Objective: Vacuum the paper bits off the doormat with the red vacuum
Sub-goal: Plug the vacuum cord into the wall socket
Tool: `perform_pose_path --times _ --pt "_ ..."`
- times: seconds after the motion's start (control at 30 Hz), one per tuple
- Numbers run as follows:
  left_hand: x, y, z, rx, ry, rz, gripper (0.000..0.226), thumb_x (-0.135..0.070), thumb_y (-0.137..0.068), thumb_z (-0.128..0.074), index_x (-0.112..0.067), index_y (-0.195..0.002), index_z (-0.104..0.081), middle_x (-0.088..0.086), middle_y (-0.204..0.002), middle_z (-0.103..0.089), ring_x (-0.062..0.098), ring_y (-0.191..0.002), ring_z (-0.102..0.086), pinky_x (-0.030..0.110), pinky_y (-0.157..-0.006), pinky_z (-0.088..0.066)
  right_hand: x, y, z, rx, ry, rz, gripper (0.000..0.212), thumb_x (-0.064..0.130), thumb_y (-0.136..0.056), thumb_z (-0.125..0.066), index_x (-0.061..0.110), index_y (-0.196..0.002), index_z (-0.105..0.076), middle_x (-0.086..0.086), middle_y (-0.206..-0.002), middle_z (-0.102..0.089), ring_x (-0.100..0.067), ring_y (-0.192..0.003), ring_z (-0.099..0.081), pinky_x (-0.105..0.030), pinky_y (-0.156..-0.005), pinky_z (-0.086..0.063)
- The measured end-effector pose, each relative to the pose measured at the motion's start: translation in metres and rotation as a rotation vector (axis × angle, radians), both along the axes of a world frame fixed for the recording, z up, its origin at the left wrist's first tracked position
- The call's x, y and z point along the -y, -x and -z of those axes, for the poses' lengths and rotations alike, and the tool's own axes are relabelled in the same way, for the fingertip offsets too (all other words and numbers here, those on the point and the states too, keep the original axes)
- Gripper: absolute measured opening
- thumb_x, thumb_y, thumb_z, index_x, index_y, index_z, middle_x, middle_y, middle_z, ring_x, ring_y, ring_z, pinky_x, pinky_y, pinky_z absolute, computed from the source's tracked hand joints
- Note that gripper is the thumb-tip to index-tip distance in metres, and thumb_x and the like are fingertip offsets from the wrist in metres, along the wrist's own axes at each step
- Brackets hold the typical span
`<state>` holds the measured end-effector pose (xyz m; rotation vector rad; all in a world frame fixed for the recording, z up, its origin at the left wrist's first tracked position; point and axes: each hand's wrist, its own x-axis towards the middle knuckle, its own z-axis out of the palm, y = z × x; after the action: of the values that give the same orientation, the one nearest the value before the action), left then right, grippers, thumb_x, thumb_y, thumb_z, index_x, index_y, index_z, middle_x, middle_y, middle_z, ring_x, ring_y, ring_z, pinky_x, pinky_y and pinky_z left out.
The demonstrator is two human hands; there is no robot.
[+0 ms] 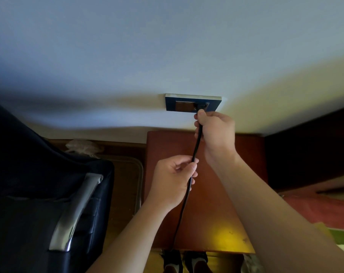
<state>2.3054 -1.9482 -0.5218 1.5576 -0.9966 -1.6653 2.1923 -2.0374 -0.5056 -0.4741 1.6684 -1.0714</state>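
The right hand (214,133) grips the thin black power cord (194,152) just below the blue-framed wall socket (171,103), plug at the socket. Below it, the left hand (173,180) pinches the same cord. Red vacuum and doormat are not visible; I judge that vacuuming is not yet begun.

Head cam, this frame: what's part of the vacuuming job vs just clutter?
In the job:
- black cord, held by both hands
- plug at the wall socket
- right hand, grip just below the plug
- left hand, pinching the cord lower down

Just lying about:
- wooden cabinet top
- dark blue chair
- shoes on the floor

Vacuum and doormat not in view.
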Motion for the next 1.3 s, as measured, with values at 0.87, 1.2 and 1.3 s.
perform_pose_path --times 0.87,1.2,1.3 --pt "-0.012 -0.003 -0.006 0.081 0.075 0.039 0.017 -0.010 -0.099 -0.062 -0.023 -0.099 -0.073 0.002 -0.076 -0.070 0.010 -0.064 -0.065 0.028 -0.061 -0.057 -0.007 0.007 -0.006 -0.234 0.067 -0.256 0.026 0.028 -0.101 -0.057 0.014 -0.081 -0.066 0.001 -0.073 -0.064 -0.015 -0.067 -0.059 -0.033 -0.071 -0.051" --pt "-0.018 -0.013 -0.001 0.509 0.246 0.310 0.042 -0.029 -0.101 -0.057 -0.026 -0.143 -0.053 -0.013 -0.104 -0.067 0.001 -0.090 -0.066 0.013 -0.076 -0.051 -0.013 0.008 -0.004 -0.406 0.098 -0.330 0.036 0.035 -0.102 -0.052 0.006 -0.090 -0.069 -0.005 -0.076 -0.065 -0.016 -0.065 -0.056 -0.040 -0.068 -0.055" --pt "-0.018 -0.013 -0.005 0.556 0.264 0.380 0.048 -0.032 -0.104 -0.053 -0.025 -0.150 -0.044 -0.016 -0.112 -0.063 0.002 -0.100 -0.065 0.020 -0.087 -0.053 -0.014 0.008 -0.003 -0.412 0.110 -0.343 0.035 0.034 -0.103 -0.051 0.007 -0.089 -0.067 -0.002 -0.073 -0.062 -0.014 -0.063 -0.054 -0.031 -0.064 -0.049"
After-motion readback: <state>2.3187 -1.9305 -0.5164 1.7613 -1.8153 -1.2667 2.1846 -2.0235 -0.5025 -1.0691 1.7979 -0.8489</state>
